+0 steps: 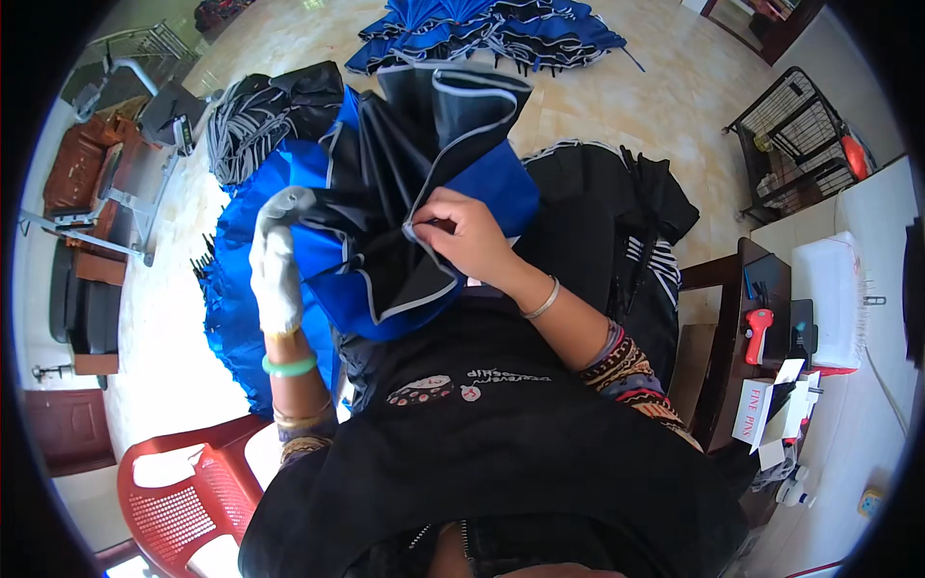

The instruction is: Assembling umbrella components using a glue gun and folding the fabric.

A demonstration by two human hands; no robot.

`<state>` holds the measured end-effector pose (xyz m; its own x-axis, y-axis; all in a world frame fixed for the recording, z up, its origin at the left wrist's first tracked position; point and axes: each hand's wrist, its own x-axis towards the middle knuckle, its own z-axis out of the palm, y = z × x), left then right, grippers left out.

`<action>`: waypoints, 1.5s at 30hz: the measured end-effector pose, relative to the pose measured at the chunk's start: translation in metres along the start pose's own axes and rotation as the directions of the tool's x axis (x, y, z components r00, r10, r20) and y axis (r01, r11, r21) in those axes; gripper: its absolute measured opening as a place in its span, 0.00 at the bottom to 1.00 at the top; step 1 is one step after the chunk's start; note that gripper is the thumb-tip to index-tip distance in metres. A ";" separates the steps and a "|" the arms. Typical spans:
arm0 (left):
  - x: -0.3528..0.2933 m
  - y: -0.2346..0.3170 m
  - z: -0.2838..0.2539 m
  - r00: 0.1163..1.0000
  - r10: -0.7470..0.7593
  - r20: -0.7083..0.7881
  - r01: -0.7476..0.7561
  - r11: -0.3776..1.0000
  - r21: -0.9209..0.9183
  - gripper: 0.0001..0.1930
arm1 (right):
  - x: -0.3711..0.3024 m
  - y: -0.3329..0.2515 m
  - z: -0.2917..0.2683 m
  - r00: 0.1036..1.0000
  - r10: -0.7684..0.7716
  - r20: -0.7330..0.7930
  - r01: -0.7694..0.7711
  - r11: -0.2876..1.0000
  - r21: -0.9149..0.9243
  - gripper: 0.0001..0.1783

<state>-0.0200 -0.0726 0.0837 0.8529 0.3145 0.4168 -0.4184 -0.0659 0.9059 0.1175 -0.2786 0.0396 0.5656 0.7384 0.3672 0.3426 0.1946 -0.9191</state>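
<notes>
Before my chest is a gathered umbrella canopy, black on one face and bright blue on the other, with thin grey edging. My right hand, bare and wearing a silver bangle, pinches the grey edging near the middle of the folds. On the left side my left hand, in a pale glove above a green bangle, curls its fingers around a black fold. The cloth hides part of those fingertips. Whatever tiny piece may sit between my right finger and thumb is too small to make out.
Blue umbrellas lie heaped at the left, below a grey-edged black bundle. More black cloth is on the right, and a blue pile lies ahead. A red chair and a dark side table flank me.
</notes>
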 end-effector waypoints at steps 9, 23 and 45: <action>-0.024 -0.005 0.105 0.962 0.272 0.034 -0.207 0.639 0.741 0.21 | -0.024 -0.009 0.023 0.979 -0.132 -0.153 0.109 0.983 -0.151 0.06; -0.021 -0.052 0.131 0.998 -0.039 0.039 0.030 0.975 0.221 0.11 | -0.066 -0.012 -0.029 0.980 0.124 -0.154 -0.055 0.919 0.390 0.11; -0.002 -0.085 0.163 0.886 -0.363 0.290 0.215 0.873 0.437 0.13 | -0.098 -0.011 -0.055 0.897 -0.258 -0.358 0.008 0.821 -0.571 0.06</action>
<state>0.0649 -0.2221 0.0179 0.9977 0.0280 0.0622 -0.0456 -0.4040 0.9136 0.0995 -0.3883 0.0213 0.6880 0.3811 0.6176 0.7139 -0.2028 -0.6702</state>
